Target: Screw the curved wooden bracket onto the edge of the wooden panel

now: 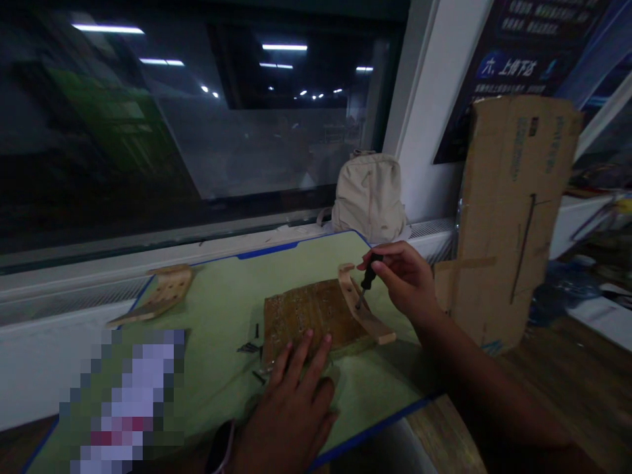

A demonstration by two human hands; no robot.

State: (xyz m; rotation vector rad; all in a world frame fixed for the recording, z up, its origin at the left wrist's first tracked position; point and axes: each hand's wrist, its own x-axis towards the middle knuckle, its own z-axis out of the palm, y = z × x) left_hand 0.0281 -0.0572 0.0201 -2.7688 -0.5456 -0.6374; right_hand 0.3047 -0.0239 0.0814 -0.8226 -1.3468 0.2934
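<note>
A brown perforated wooden panel (pixel 311 315) lies on the green mat (pixel 222 309). My left hand (pixel 291 401) rests flat on the panel's near edge, fingers stretched out. My right hand (pixel 402 276) is closed round the black handle of a small screwdriver (pixel 366 280). Its tip points down onto a curved pale wooden piece (pixel 365 316) that stands along the panel's right side. Several small dark screws (pixel 251 347) lie on the mat just left of the panel.
Another curved wooden part (pixel 160 294) lies at the mat's far left. A beige backpack (pixel 369 195) sits on the window sill. A tall cardboard box (pixel 508 217) stands to the right. A pixelated patch covers the near left.
</note>
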